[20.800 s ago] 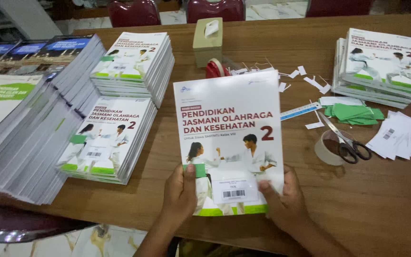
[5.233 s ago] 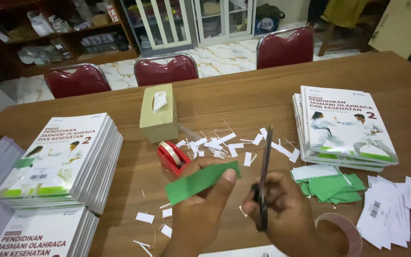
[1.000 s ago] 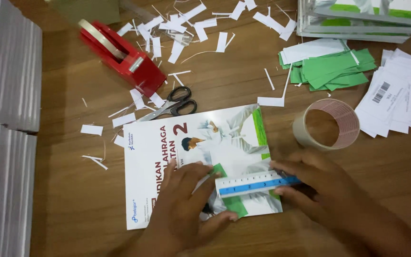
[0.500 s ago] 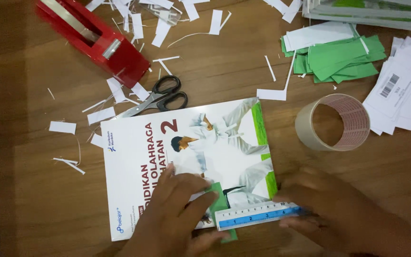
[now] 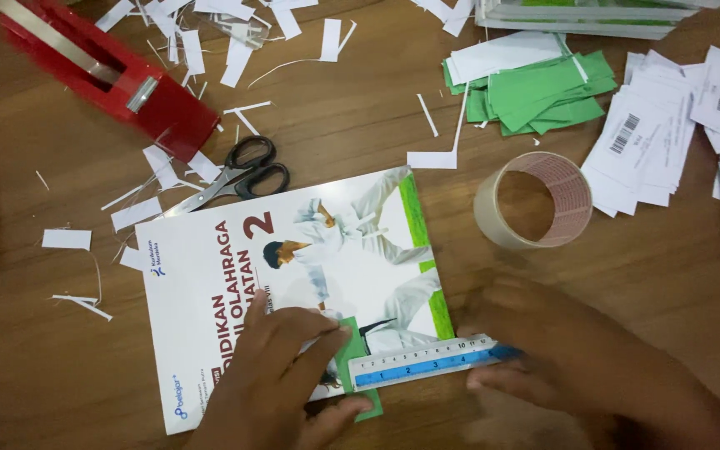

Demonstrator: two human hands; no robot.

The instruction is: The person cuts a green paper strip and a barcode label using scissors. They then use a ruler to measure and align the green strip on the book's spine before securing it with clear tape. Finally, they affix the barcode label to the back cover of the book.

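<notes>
A white and green textbook (image 5: 293, 275) lies turned sideways on the wooden table (image 5: 360, 133). My left hand (image 5: 272, 379) presses flat on its lower cover, fingers next to a green paper strip (image 5: 352, 358) on the book. My right hand (image 5: 560, 354), blurred, holds the right end of a blue and white ruler (image 5: 427, 362) that lies across the book's lower right corner, over the strip.
Black-handled scissors (image 5: 235, 175) lie just above the book. A red tape dispenser (image 5: 118, 79) sits at the top left, a roll of clear tape (image 5: 535, 200) right of the book. Green strips (image 5: 543, 92), barcode labels (image 5: 668, 125) and white paper scraps (image 5: 235, 50) are scattered around.
The view has shifted down slightly. My right hand and the ruler stay at the book's lower right corner; my left hand keeps pressing the cover.
</notes>
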